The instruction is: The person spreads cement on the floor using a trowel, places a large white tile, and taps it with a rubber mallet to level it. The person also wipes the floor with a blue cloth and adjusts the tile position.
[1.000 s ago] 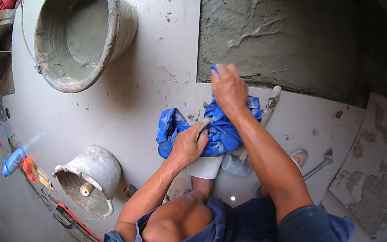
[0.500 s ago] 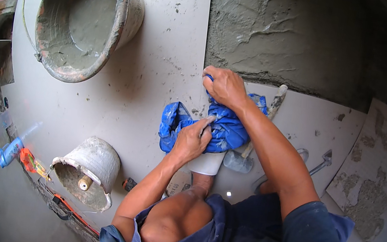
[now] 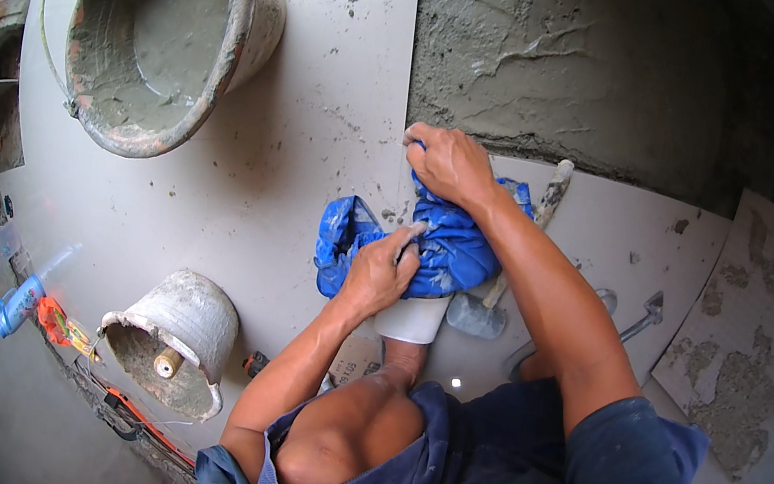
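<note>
A bunched blue cloth [image 3: 451, 252], smeared with grey, lies over the pale tile in front of me. My left hand [image 3: 383, 267] is closed on its near left part, fingers bent into the folds. At the edge of the tile, next to the wet mortar [image 3: 578, 59], my right hand [image 3: 448, 163] has its fingers curled round a bit of the same cloth; the fingertips are partly hidden. Beside the cloth lies a mallet, its handle [image 3: 553, 192] crusted with mortar and its grey head [image 3: 476, 316] close to a white band [image 3: 412, 320] around my lower leg.
A large bucket of wet mortar [image 3: 233, 66] stands far left. Nearer, a smaller mortar-caked bucket [image 3: 193, 313] lies tipped over. A metal tool [image 3: 643, 321] rests right of my right arm, before a mortar-stained tile piece [image 3: 738, 328]. A blue bottle [image 3: 19, 305] lies at the left.
The whole view has shifted slightly. Both hands keep their hold on the blue cloth, and the right hand sits very slightly farther away.
</note>
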`<state>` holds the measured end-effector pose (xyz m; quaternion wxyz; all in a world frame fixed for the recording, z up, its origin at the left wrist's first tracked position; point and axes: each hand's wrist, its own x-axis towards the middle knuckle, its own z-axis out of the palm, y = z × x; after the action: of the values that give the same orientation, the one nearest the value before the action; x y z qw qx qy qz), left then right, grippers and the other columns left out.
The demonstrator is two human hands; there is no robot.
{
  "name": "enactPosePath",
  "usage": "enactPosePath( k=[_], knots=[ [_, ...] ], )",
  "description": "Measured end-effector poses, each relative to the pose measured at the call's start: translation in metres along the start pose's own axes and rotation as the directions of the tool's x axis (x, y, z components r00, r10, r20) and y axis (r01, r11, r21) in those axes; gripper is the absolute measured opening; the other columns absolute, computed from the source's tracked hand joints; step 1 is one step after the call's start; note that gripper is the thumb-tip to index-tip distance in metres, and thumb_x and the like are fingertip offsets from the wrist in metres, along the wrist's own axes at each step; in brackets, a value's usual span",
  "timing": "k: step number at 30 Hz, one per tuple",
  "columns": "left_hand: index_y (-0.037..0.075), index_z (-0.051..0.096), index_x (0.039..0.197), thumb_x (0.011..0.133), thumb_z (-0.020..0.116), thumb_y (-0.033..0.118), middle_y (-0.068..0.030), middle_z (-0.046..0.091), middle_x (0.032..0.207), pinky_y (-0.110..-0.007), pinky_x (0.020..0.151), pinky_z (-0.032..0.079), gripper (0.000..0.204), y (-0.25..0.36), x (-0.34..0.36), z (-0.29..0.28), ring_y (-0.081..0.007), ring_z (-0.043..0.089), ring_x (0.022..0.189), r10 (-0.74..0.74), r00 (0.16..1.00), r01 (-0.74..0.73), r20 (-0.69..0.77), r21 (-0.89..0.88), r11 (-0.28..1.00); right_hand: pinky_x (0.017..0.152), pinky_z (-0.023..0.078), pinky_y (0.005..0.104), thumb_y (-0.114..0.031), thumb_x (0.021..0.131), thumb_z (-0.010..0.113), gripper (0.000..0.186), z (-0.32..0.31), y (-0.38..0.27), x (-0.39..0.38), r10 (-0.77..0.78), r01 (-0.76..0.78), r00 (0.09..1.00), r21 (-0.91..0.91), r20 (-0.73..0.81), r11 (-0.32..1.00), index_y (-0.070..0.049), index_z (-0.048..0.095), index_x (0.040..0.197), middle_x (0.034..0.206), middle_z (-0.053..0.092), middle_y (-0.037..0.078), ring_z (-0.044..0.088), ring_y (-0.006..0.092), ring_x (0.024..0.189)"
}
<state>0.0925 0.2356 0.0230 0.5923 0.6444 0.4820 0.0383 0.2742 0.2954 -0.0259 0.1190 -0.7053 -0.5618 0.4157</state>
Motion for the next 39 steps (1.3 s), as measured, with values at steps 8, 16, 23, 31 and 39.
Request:
enactPosePath(
  k=[8,16,23,31,39],
  knots=[
    [0.002,0.06,0.12,0.089,0.053,0.011,-0.0251,0.065,0.102,-0.04,0.083,0.051,0.032,0.0,-0.001,-0.002,-0.0392,0.065,0.094,-0.026,1.0,0.026,0.001,0.011,1.0,0.077,0.05,0.051,-0.026,0.088,0.05,0.03,0.004,-0.018,-0.022,0.231,-0.213,0.956,0.113,-0.183,0.97,-0.011,0.067,0.107,0.088,0.067,0.024,0.064,0.0435,0.085],
    [0.002,0.06,0.12,0.092,0.053,0.016,-0.0222,0.064,0.114,-0.038,0.093,0.047,0.033,0.012,-0.019,-0.031,-0.0353,0.062,0.108,-0.092,0.989,0.092,0.113,0.01,0.996,0.078,0.05,0.0487,-0.031,0.091,0.053,0.031,0.0,-0.02,-0.017,0.221,-0.172,0.929,0.182,-0.298,0.968,-0.006,0.066,0.104,0.09,0.067,0.024,0.064,0.0438,0.086],
    [-0.002,0.066,0.108,0.09,0.062,0.019,-0.0189,0.067,0.104,-0.035,0.086,0.049,0.027,-0.049,-0.139,-0.139,-0.0285,0.065,0.095,-0.262,0.965,0.264,-0.032,0.148,0.953,0.078,0.05,0.0459,-0.03,0.086,0.064,0.027,0.01,-0.068,-0.093,-0.148,0.135,0.989,0.38,0.005,0.915,-0.006,0.061,0.098,0.089,0.063,0.02,0.062,0.0391,0.088],
    [0.0,0.056,0.126,0.092,0.063,0.035,-0.0243,0.062,0.11,-0.04,0.085,0.051,0.049,-0.084,-0.1,-0.148,-0.0354,0.062,0.097,-0.061,0.993,0.112,-0.098,0.701,0.704,0.076,0.048,0.0449,-0.032,0.081,0.06,0.023,-0.132,0.033,-0.192,-0.436,0.41,0.892,-0.195,-0.116,0.891,-0.009,0.056,0.08,0.08,0.06,0.012,0.061,0.0317,0.085],
    [-0.005,0.057,0.119,0.093,0.06,0.025,-0.0208,0.062,0.111,-0.04,0.09,0.046,0.039,0.166,0.067,-0.065,-0.0311,0.06,0.101,0.344,0.935,-0.339,0.083,0.486,0.805,0.094,0.045,0.0356,-0.018,0.091,0.058,0.02,-0.268,0.178,-0.535,0.106,-0.423,0.173,0.023,-0.979,0.906,-0.005,0.066,0.104,0.108,0.065,0.012,0.059,0.0266,0.104]
  ],
)
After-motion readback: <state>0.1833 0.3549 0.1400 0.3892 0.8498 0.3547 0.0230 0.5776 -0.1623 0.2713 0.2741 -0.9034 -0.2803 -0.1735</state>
